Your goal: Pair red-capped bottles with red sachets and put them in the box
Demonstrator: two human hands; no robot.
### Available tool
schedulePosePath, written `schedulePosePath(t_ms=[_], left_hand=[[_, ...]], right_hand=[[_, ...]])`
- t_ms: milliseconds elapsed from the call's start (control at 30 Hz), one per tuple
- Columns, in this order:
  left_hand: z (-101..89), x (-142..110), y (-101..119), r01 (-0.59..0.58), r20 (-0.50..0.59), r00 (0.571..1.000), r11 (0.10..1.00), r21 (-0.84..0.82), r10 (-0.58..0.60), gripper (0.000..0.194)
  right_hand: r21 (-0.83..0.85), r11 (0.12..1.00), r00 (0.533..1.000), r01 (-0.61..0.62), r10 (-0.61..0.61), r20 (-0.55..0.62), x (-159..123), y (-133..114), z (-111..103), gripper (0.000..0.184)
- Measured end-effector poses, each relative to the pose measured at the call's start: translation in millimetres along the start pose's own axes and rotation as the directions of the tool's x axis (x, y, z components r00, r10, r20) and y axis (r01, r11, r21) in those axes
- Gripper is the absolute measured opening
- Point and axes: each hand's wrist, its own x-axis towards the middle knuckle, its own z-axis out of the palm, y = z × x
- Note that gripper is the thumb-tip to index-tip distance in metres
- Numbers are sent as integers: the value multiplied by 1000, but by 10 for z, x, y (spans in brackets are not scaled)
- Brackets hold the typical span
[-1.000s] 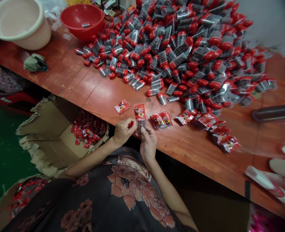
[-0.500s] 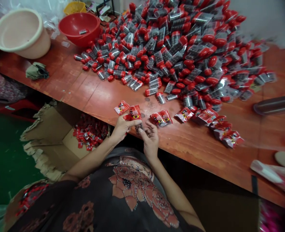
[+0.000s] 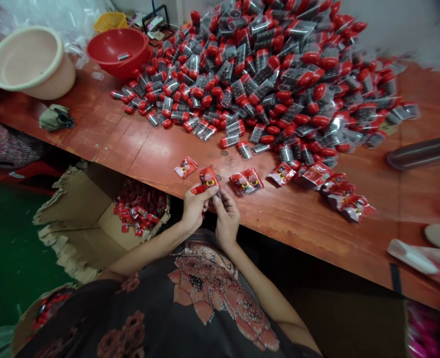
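My left hand (image 3: 194, 208) is closed on a small red printed packet (image 3: 209, 177), its thumb lying across the lower part. My right hand (image 3: 227, 219) pinches the lower end of the same packet, thumb against fingers; part of that end is hidden by the fingertips. One flat red packet (image 3: 186, 167) lies on the table just beyond my left hand. Two red packets side by side (image 3: 247, 182) rest to the right of my right hand. Farther right is another packet (image 3: 281, 174), beside a row of overlapping packets (image 3: 341, 193).
A large heap of clear tubes with red caps (image 3: 257, 84) covers the back of the table (image 3: 130, 144). At the left stand a cream tub (image 3: 52, 74), a red bowl (image 3: 121, 57) and a crumpled cloth (image 3: 55, 118). Below the edge, a cardboard box (image 3: 66, 209) holds red packets.
My two hands have drawn closer together around the packet, and its dark lower end is now more covered by my fingers. The view has shifted slightly.
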Motion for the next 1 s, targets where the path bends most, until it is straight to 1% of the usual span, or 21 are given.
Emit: schedulePosePath(t_ms=[67,133,167,233,300,333,400,500,600,733,800,867,933,1000], left_hand=[[-33,12,13,40,17,999,999,31,-41,37],[-72,41,58,53,39,998,997,60,-56,38],[-92,60,87,46,48,998,996,73,-49,38],[-126,97,147,19,56,998,995,100,-25,37],[-146,124,185,14,65,998,991,132,-23,37],[-151,130,191,26,74,997,989,146,-37,38],[-150,127,180,68,104,991,984,162,-86,38],[-130,100,129,121,140,979,978,170,-145,37],[-100,82,69,150,158,971,972,184,-179,37],[-59,125,12,168,176,964,968,189,-201,36],[-44,170,8,210,178,955,965,158,-237,36],[-38,217,29,284,179,938,954,98,-297,36],[-35,252,66,349,186,918,937,35,-349,40],[-28,271,102,358,196,915,934,8,-353,49]], right_hand=[[-36,999,1000,16,-15,23,28,-35,-25,29],[-64,997,997,34,-30,64,52,-84,-61,28],[-72,997,996,41,-35,87,62,-110,-80,31],[-73,997,991,39,-29,133,82,-154,-120,41],[-61,998,983,9,3,184,109,-182,-157,48],[-57,998,979,-11,22,205,126,-188,-174,47],[-59,997,976,-43,55,211,165,-186,-206,38],[-72,996,987,-62,72,146,221,-163,-250,27],[-81,995,994,-57,64,89,253,-146,-286,21],[-94,993,994,-67,75,82,282,-164,-327,22],[-118,990,994,-75,84,68,325,-196,-365,24],[-154,986,998,-57,60,19,400,-246,-434,26],[-189,982,998,-26,14,-62,494,-310,-535,27],[-221,975,993,-14,-13,-118,576,-379,-645,28]])
